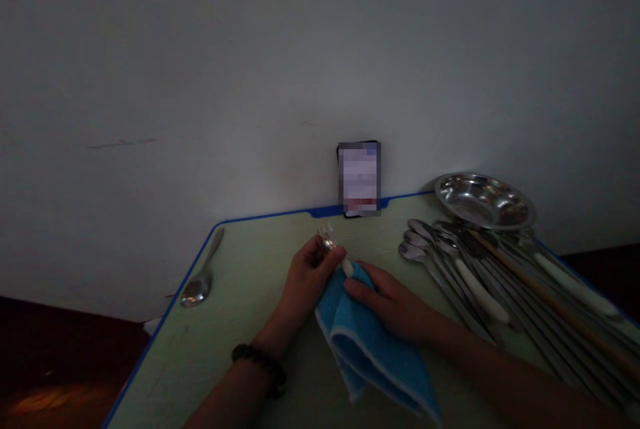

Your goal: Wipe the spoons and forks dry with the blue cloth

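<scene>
Above the middle of the table, my left hand [309, 274] is closed on a fork [328, 237] just below its tines, thumb across the neck. The fork has a metal head, tilted up and away from me, and a pale handle. My right hand [387, 297] grips a blue cloth [373, 339] with a white edge, which is bunched around the lower part of the handle. That end of the handle is hidden by the cloth, whose loose part hangs down toward me. A dark beaded bracelet [259, 366] circles my left wrist.
A metal spoon [200, 282] lies at the table's left edge. On the right is a pile of cutlery [465, 269], some pale-handled, with a wooden stick among it. Behind it a shiny metal bowl [485, 201] stands near the wall. A phone [359, 177] leans upright at the back.
</scene>
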